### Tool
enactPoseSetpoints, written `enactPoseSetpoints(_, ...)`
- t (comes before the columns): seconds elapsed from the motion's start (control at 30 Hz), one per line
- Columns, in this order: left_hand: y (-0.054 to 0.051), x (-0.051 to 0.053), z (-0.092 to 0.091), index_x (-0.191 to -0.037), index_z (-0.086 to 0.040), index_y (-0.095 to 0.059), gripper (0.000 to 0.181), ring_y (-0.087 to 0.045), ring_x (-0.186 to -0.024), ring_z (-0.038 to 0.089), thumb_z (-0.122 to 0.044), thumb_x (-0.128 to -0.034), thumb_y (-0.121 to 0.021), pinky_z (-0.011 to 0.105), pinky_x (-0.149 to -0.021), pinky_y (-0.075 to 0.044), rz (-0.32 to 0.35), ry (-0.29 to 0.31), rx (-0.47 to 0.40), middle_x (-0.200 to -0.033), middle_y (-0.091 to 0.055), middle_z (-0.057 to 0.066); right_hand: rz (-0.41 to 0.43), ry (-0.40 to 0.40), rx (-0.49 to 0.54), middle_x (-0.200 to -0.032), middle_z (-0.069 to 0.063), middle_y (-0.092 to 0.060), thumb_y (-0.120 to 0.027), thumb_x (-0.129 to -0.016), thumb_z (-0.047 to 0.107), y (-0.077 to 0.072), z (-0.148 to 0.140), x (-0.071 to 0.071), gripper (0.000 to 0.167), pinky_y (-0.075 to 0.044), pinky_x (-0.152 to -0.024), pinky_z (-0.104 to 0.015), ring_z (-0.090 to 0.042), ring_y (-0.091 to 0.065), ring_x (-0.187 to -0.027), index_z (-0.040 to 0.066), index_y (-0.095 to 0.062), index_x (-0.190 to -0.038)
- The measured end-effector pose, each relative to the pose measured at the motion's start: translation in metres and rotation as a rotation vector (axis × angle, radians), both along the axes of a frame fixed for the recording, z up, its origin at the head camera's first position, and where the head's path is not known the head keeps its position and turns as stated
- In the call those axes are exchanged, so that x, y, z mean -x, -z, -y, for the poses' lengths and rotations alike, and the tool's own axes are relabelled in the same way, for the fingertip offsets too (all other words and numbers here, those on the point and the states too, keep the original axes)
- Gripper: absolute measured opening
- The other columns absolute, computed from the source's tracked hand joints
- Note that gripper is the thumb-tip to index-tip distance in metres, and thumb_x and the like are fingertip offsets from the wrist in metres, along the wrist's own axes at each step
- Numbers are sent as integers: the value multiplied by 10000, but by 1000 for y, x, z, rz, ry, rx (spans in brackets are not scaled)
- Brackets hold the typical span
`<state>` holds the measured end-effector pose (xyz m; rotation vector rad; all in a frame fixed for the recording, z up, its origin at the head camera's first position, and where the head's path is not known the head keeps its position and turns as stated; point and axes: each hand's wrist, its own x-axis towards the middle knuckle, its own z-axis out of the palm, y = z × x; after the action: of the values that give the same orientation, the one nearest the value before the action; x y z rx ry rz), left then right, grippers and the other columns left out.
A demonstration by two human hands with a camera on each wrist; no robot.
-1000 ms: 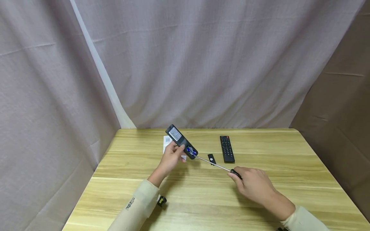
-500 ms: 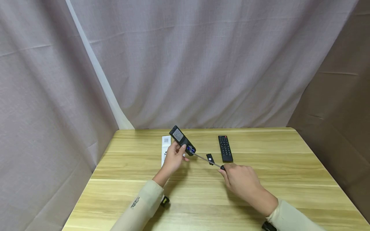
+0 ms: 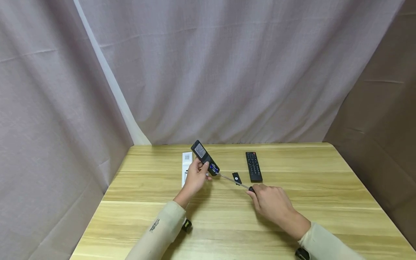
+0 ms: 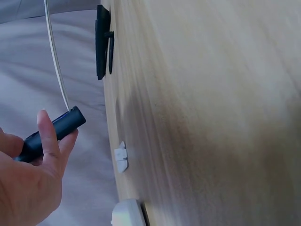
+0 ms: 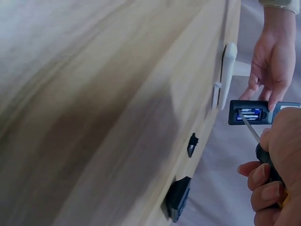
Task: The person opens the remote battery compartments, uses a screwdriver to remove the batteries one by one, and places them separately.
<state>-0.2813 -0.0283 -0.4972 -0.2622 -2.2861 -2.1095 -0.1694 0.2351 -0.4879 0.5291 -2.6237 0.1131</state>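
My left hand [image 3: 195, 177] holds a black remote control [image 3: 202, 152] above the table, its labelled back turned up. The battery compartment is uncovered, and blue-and-silver batteries [image 5: 249, 114] lie inside it. My right hand [image 3: 272, 203] grips the dark handle of a screwdriver [image 3: 233, 180]. Its thin metal shaft reaches across to the compartment, with the tip at the batteries near the remote's end. Whether the tip presses on a battery is too small to tell. A small black battery cover [image 3: 237, 178] lies on the table below the shaft.
A second black remote [image 3: 254, 167] lies buttons up, right of the cover. Behind my left hand lies a white remote [image 3: 186, 159], partly hidden, with a small white piece [image 4: 121, 157] beside it. The wooden table [image 3: 214, 227] ends at a grey curtain [image 3: 227, 72].
Over the second, my right hand has moved left, closer to the held remote, with the screwdriver. In the last half second both hands have barely moved; the tip stays at the batteries.
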Motion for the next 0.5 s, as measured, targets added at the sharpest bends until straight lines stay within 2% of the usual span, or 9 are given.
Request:
enactPoseSetpoints(0.17,2,3,-2,-1397,24,-549,308,-744,-945,496,-94,-1115,-515,577,-717,-689,19,-4,12,-1266,-731,326,3,-4,-8,-585,86,-446,-757,-992,340,6,-5,1,348,-308,-379,-216,-40,-351,-478,167,-578,-749)
enactPoseSetpoints(0.23,3,5,-2,-1390,23,-546,301,-740,-881,469,-101,-1119,-511,532,-680,-695,32,-12,9,-1255,-736,324,13,-2,-4,-586,84,-451,-753,-998,341,7,-6,1,341,-310,-383,-216,-43,-354,-481,164,-590,-755)
enactPoseSetpoints(0.4,3,8,-1,-1388,-13,-538,288,-720,-871,528,-132,-1128,-503,468,-637,-686,76,-19,4,-1252,-749,293,26,6,22,-591,81,-470,-749,-1002,342,10,-7,2,324,-332,-391,-239,-51,-365,-485,163,-612,-770)
enactPoseSetpoints(0.5,4,7,0,-1375,-13,-534,276,-729,-908,533,-136,-1131,-497,484,-662,-698,89,-18,-8,-1240,-751,295,20,2,48,-590,92,-452,-755,-997,329,14,-9,2,315,-330,-394,-248,-46,-359,-490,177,-599,-769)
